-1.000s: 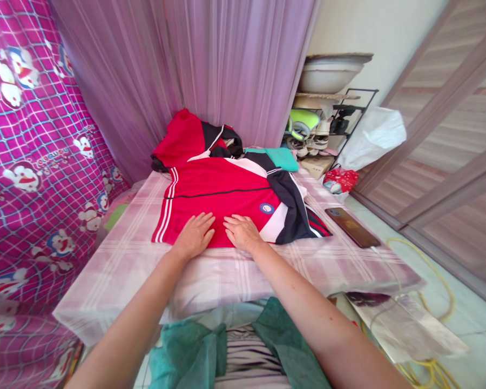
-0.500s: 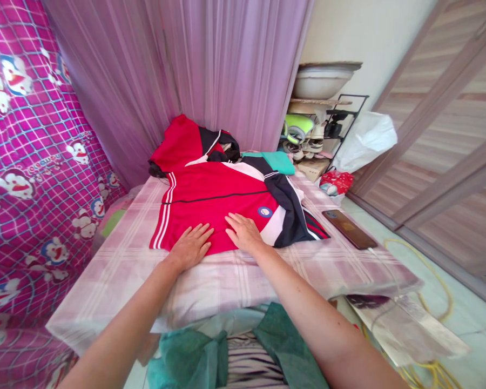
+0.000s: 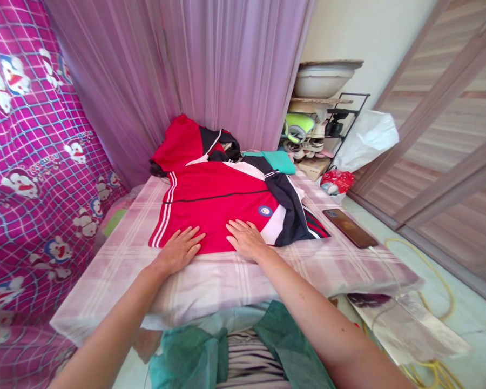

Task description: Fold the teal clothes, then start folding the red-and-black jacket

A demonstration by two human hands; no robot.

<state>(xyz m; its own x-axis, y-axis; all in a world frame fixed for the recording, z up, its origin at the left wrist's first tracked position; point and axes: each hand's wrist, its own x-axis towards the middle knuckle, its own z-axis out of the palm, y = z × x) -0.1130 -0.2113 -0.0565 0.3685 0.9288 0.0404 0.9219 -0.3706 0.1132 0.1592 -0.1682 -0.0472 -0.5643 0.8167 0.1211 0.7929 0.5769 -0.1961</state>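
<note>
A red jacket (image 3: 210, 202) with white and navy parts, a dark zip line and a round blue badge lies spread on the table. Striped white bands run along its hem at the left, and its navy sleeve (image 3: 287, 208) is laid down over the right side. My left hand (image 3: 181, 249) rests flat on the jacket's near edge, close to the hem, fingers stretched out. Flat on the same edge lies my right hand (image 3: 246, 239), left of the white panel and below the badge. Neither hand grips the cloth.
Behind the jacket sits a heap of red and navy clothing (image 3: 180, 143) beside a folded turquoise cloth (image 3: 277, 161). A phone (image 3: 349, 228) with a cable lies on the right of the checked tablecloth (image 3: 117, 275). A shoe rack (image 3: 342, 116) stands beyond the table.
My left hand has slid a little to the left along the jacket's near edge, toward the hem. My right hand stays in nearly the same place, and the jacket looks almost unchanged.
</note>
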